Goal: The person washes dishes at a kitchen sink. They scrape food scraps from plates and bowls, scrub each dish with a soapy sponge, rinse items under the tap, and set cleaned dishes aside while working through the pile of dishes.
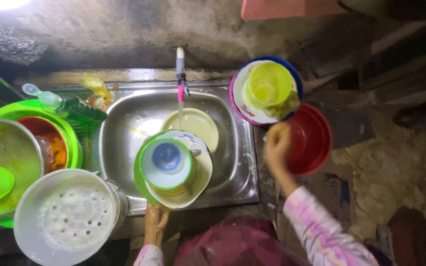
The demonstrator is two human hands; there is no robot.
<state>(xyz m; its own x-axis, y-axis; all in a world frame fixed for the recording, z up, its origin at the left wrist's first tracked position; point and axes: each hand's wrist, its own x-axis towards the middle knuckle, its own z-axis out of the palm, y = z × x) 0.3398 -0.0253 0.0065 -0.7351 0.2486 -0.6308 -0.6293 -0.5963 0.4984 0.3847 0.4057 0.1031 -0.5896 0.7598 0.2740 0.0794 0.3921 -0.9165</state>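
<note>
Stacked dishes (178, 172), three in count — a green plastic plate, a cream round plate and a white cup with a green rim and blue bottom — sit at the front edge of one stainless steel sink (124, 118), gripped from below by the left hand (156, 219). A thin stream runs from one tap (180, 74) onto a pale yellow plate (198, 125). The right hand (278, 148), fingers curled, holds the rim of a glossy red plastic bowl (314, 138) beside the sink.
</note>
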